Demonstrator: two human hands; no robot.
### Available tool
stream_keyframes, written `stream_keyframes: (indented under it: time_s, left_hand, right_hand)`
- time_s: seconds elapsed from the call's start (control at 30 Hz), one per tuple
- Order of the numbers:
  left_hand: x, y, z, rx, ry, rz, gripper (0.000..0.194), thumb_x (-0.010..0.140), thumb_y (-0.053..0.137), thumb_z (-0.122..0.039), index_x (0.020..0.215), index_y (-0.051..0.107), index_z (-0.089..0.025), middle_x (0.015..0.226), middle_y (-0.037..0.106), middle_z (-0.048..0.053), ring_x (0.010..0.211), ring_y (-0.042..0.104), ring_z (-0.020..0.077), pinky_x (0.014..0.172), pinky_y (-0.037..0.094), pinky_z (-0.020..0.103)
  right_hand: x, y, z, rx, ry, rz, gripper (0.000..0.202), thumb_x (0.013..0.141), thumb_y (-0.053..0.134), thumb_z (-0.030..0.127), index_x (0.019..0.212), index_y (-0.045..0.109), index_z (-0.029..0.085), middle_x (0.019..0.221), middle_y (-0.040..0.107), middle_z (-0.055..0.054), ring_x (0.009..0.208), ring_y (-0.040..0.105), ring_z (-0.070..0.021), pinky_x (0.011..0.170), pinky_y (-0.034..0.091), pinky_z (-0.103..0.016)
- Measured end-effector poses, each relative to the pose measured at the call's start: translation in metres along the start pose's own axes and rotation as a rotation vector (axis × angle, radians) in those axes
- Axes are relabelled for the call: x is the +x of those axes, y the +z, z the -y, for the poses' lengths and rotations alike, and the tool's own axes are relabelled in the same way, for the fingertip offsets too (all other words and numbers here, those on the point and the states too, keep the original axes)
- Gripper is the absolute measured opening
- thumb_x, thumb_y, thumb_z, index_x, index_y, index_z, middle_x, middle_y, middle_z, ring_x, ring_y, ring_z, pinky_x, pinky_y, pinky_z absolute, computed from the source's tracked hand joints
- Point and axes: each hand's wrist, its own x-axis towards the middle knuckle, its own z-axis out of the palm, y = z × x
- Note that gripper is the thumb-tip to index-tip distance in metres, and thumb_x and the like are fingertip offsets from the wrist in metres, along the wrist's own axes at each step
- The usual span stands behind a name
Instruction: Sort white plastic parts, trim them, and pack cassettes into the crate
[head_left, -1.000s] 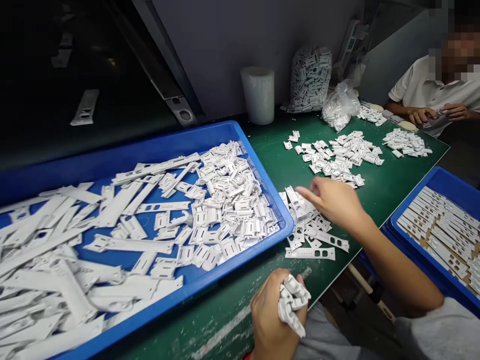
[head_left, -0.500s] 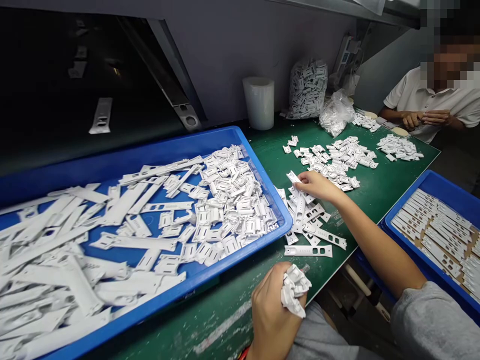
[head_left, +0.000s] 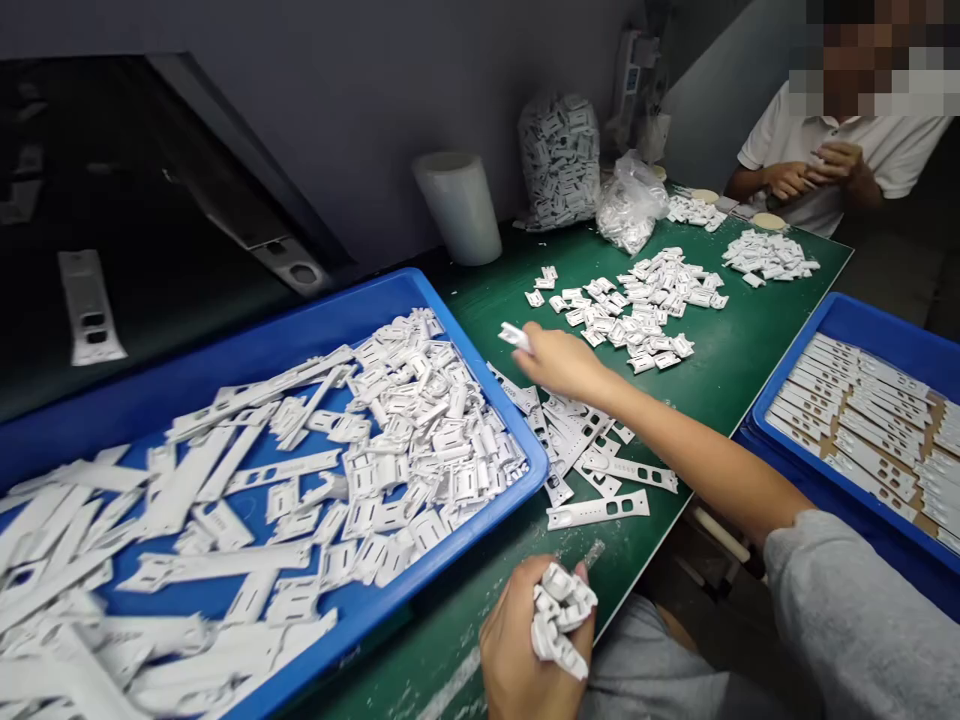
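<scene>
My left hand (head_left: 517, 640), low in the view near the table's front edge, is wrapped round a bunch of small white plastic pieces (head_left: 559, 610). Farther forward, my right hand (head_left: 562, 362) pinches one white piece (head_left: 514, 337) that sticks out to the left of its fingers. Below the right hand lies a loose pile of long white strips (head_left: 574, 435) with square holes. To the left, a blue tray (head_left: 480, 370) holds many short white pieces (head_left: 450, 450) and long white strips (head_left: 225, 560).
Short white pieces lie in heaps (head_left: 660, 290) on the green table (head_left: 720, 370). Behind are a white roll (head_left: 459, 210), a full clear bag (head_left: 561, 160) and a smaller bag (head_left: 630, 205). A second blue tray (head_left: 795, 350) stands right. A person (head_left: 832, 180) sits at the far end.
My right hand has moved forward and left with the white piece, off the strip pile towards the tray's edge. My left hand still holds its bunch. The camera view has turned to the right.
</scene>
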Motion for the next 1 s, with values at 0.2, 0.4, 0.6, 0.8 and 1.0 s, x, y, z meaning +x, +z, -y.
stream_keyframes:
  time_s: [0.2, 0.4, 0.6, 0.8, 1.0]
  left_hand:
    - [0.002, 0.000, -0.004, 0.023, -0.014, 0.016, 0.011, 0.088, 0.063, -0.030, 0.082, 0.057, -0.023, 0.061, 0.053, -0.007, 0.049, 0.053, 0.0114, 0.054, 0.045, 0.021]
    - [0.007, -0.003, -0.005, 0.036, 0.073, -0.049, 0.015, 0.091, 0.059, -0.024, 0.079, 0.051, -0.023, 0.062, 0.051, -0.006, 0.049, 0.052, 0.0115, 0.053, 0.045, 0.021]
    - [0.012, -0.005, -0.002, 0.114, 0.374, -0.178, 0.019, 0.087, 0.065, -0.009, 0.103, 0.058, -0.015, 0.090, 0.066, 0.007, 0.078, 0.066, 0.0176, 0.073, 0.054, 0.027]
    - [0.008, -0.008, -0.001, 0.143, 0.429, -0.164, 0.031, 0.095, 0.051, -0.013, 0.126, 0.055, -0.014, 0.119, 0.066, 0.017, 0.106, 0.067, 0.0237, 0.088, 0.054, 0.033]
    - [0.014, -0.024, 0.000, 0.149, 0.395, -0.134, 0.031, 0.098, 0.047, -0.024, 0.126, 0.053, -0.014, 0.115, 0.067, 0.015, 0.107, 0.065, 0.0238, 0.091, 0.050, 0.031]
  right_hand:
    - [0.024, 0.015, 0.011, 0.003, -0.028, 0.184, 0.028, 0.071, 0.077, 0.036, 0.083, 0.061, 0.016, 0.097, 0.070, -0.014, 0.092, 0.066, -0.0287, 0.072, 0.046, -0.032]
    - [-0.005, -0.010, -0.006, 0.230, -0.096, 0.211, 0.026, 0.086, 0.054, 0.039, 0.074, 0.059, 0.016, 0.076, 0.066, -0.005, 0.061, 0.058, -0.0128, 0.053, 0.040, -0.023]
    - [-0.090, -0.010, -0.011, 0.819, -0.181, 0.434, 0.030, 0.090, 0.055, 0.045, 0.091, 0.061, 0.015, 0.068, 0.060, 0.002, 0.046, 0.043, -0.0061, 0.043, 0.032, -0.019]
    - [-0.149, 0.012, -0.003, 0.726, -0.230, 0.400, 0.030, 0.094, 0.053, 0.044, 0.084, 0.060, 0.016, 0.062, 0.057, 0.003, 0.054, 0.052, -0.0103, 0.052, 0.039, -0.022]
    - [-0.158, 0.015, -0.005, 0.809, -0.233, 0.507, 0.044, 0.097, 0.044, 0.056, 0.079, 0.054, 0.018, 0.059, 0.053, 0.004, 0.049, 0.046, -0.0089, 0.048, 0.034, -0.021]
